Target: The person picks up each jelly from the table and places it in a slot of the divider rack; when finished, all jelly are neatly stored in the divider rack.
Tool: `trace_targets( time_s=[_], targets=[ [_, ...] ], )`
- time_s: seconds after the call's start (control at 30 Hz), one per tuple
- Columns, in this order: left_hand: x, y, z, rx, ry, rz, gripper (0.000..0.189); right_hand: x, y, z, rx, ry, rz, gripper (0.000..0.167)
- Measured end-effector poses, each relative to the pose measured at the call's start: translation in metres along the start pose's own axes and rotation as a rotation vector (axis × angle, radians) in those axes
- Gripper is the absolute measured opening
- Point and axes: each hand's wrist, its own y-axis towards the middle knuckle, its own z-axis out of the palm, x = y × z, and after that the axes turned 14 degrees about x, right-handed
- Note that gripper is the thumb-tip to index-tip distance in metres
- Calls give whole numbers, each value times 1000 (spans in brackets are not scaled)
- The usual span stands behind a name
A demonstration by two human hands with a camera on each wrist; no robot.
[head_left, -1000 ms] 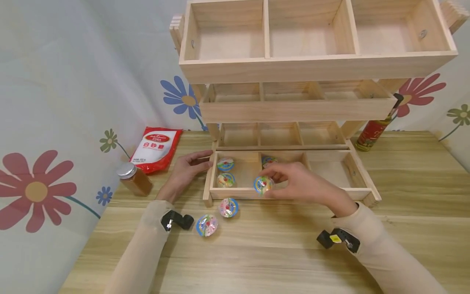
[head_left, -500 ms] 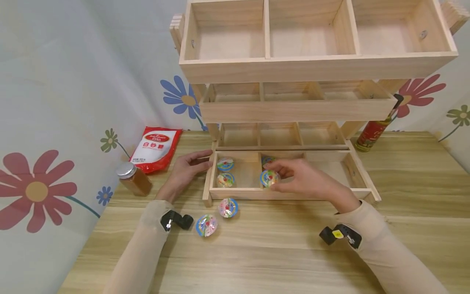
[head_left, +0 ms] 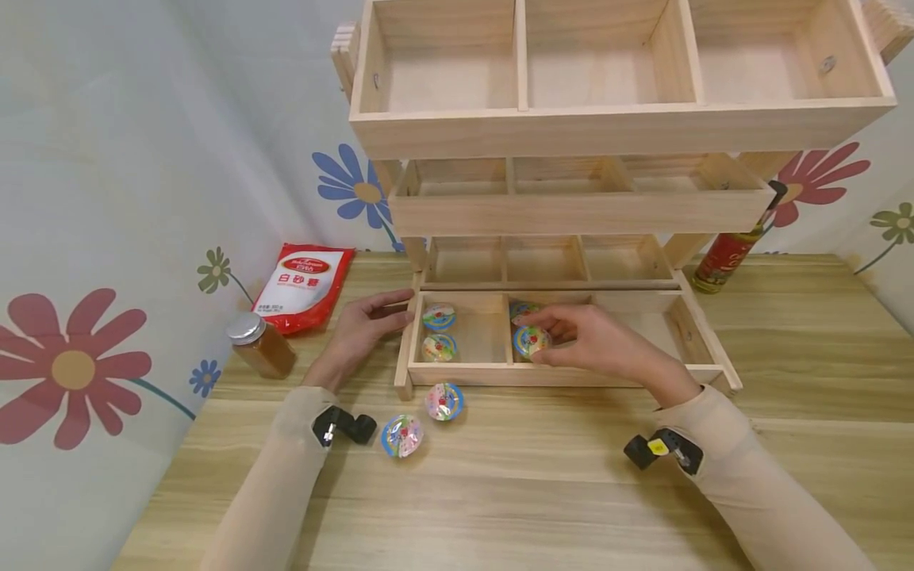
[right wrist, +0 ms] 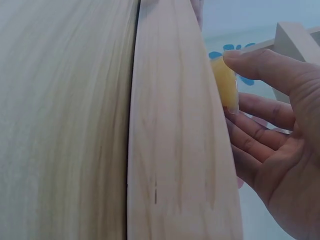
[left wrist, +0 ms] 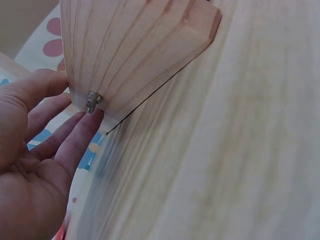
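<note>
My right hand (head_left: 600, 341) pinches a yellow jelly cup (head_left: 531, 341) with a printed lid between thumb and fingers. The cup is in the front part of the bottom tray's middle compartment. Behind it another jelly cup (head_left: 524, 309) is partly hidden by my fingers. In the right wrist view, the cup's yellow side (right wrist: 227, 87) shows behind the tray's front board. My left hand (head_left: 364, 325) touches the left side of the wooden rack (left wrist: 135, 55) with extended fingers, close to a metal bolt (left wrist: 93, 100). Two jelly cups (head_left: 439, 347) sit in the left compartment.
Two pinkish jelly cups (head_left: 444, 402) lie on the table before the rack. Left of it are a red-and-white sugar bag (head_left: 303, 285) and a silver-lidded jar (head_left: 260, 345). A red-labelled bottle (head_left: 728, 258) stands on the right. Upper trays (head_left: 614, 131) overhang the bottom one.
My right hand has carried the yellow jelly cup rightward and slightly back, from over the divider into the middle compartment. The left hand has stayed against the rack.
</note>
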Motion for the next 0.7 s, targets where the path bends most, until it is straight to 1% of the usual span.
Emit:
trace_targets(
  time_s=[0.33,0.5,0.7],
  targets=[
    [1,0,0,-1,-3,7,49,-6,1,1,9,12,60,48],
    [0,1,1,4,-16,12,49,-12,2,2,-5,12,54,47],
    [0,0,1,0,-13,3,48,-19,4,5,-10,7,52,46]
  ],
)
